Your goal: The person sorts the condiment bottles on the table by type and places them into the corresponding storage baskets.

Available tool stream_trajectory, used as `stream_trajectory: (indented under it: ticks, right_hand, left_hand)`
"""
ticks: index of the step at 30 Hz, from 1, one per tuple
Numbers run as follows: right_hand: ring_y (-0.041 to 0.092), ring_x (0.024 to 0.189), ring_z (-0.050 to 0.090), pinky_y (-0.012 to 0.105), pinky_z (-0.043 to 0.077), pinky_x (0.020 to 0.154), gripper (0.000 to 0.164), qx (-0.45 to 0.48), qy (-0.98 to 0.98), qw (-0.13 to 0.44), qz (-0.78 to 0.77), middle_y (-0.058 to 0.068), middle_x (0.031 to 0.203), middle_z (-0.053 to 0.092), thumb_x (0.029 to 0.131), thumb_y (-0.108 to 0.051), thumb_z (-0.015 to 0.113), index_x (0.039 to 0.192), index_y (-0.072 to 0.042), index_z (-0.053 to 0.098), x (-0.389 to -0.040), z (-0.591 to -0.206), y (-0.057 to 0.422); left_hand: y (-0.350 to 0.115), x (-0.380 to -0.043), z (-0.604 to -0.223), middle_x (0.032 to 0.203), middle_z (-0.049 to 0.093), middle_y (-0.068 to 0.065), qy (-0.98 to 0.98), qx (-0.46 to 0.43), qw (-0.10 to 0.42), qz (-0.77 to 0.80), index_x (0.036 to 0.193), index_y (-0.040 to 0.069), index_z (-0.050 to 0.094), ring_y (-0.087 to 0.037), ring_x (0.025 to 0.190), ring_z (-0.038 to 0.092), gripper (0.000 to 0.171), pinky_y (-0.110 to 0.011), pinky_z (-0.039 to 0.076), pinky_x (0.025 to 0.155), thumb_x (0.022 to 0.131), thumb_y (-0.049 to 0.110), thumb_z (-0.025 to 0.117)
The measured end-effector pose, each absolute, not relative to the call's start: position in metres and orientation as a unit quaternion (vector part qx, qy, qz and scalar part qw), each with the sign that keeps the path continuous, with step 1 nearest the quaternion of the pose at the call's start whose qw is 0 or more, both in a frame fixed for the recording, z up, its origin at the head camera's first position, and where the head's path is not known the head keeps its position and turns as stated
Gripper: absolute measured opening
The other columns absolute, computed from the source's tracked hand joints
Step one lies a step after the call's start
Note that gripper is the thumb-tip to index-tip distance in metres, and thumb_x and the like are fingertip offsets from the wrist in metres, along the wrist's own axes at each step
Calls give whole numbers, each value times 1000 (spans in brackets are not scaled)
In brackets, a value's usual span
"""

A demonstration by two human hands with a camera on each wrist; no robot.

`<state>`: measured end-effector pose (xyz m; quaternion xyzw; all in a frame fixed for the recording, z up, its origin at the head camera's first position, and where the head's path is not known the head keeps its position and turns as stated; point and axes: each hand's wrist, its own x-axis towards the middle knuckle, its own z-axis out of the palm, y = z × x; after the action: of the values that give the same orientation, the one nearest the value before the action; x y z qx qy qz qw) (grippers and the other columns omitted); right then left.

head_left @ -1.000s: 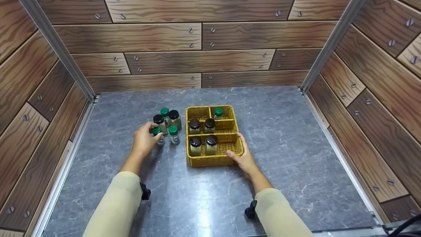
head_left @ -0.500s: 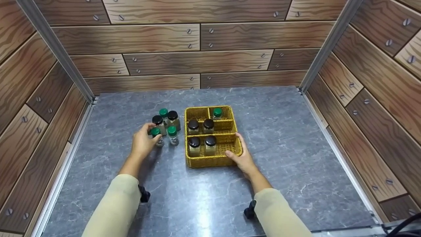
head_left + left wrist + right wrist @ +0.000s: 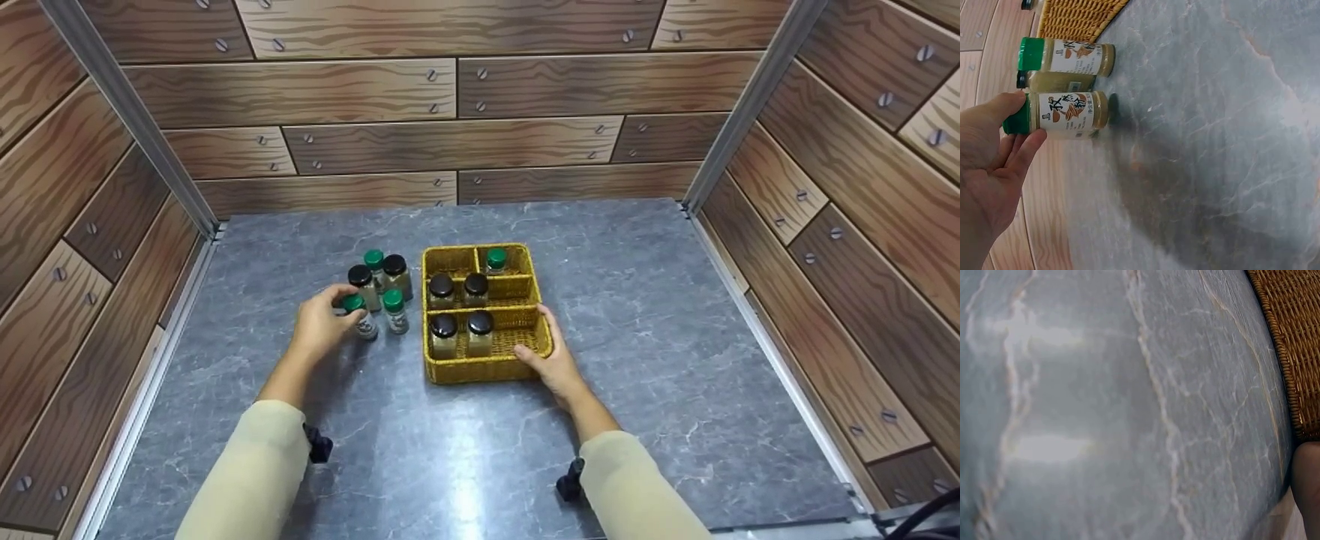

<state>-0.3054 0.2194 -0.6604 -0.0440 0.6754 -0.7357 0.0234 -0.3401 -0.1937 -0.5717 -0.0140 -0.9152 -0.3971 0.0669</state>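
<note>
My left hand [image 3: 322, 322] pinches the green cap of a spice jar [image 3: 365, 325] between thumb and fingers. In the left wrist view this jar [image 3: 1067, 111] shows a white label and brownish powder, and its base is at or close to the tabletop; contact is unclear. Beside it stands a second green-capped jar [image 3: 395, 315]. Just behind are two black-capped jars [image 3: 395, 276] and another green-capped one [image 3: 373, 259]. My right hand [image 3: 555, 360] grips the near right corner of a yellow woven basket [image 3: 480, 370], thumb over the rim. The right wrist view catches only a fingertip by the basket wall [image 3: 1297, 343].
Dividers split the basket into compartments. Two black-capped jars [image 3: 461, 330] stand in the front one, two more [image 3: 459, 286] in the middle, and a green-capped jar [image 3: 496, 260] at the back right. Wood-patterned walls [image 3: 300, 94] enclose the grey marbled table [image 3: 637, 315].
The left hand and forearm have shifted slightly left, and the pinched jar leans a little more, its base towards the right. The right hand stays on the basket.
</note>
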Motion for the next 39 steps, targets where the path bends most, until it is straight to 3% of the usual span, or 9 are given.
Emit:
stream_trajectory:
  ticks: [9,14,28,39]
  right_hand:
    - [44,154,44,25,49,116,93,-45,669,24,-742,22,174,33,95,1,76,171,-18,25,-304,-658,218]
    - [46,153,44,20,52,110,94,-46,666,25,-744,23,175,32,95,1,76,171,-18,24,-304,-659,219]
    - [43,156,42,44,41,128,95,-46,673,20,-738,21,177,30,95,1,76,172,-17,24,-305,-658,218]
    - [42,157,42,51,35,132,96,-34,673,23,-738,19,177,31,94,0,77,172,-20,25,-305,-661,218]
  left_hand:
    - [-192,-339,-540,136,73,-25,-908,-44,53,-413,142,2,68,-42,122,75,46,-49,64,101,99,12,80]
    - [-189,-342,-520,136,74,-23,-906,-52,55,-417,143,4,68,-41,121,76,46,-47,66,98,99,12,79]
    - [-168,-354,-480,132,74,-18,-916,-72,54,-390,142,7,68,-37,118,78,43,-46,66,97,101,15,77]
    - [-135,-379,-469,139,71,-19,-915,-92,66,-388,145,8,67,-36,122,76,44,-46,64,102,103,17,76]
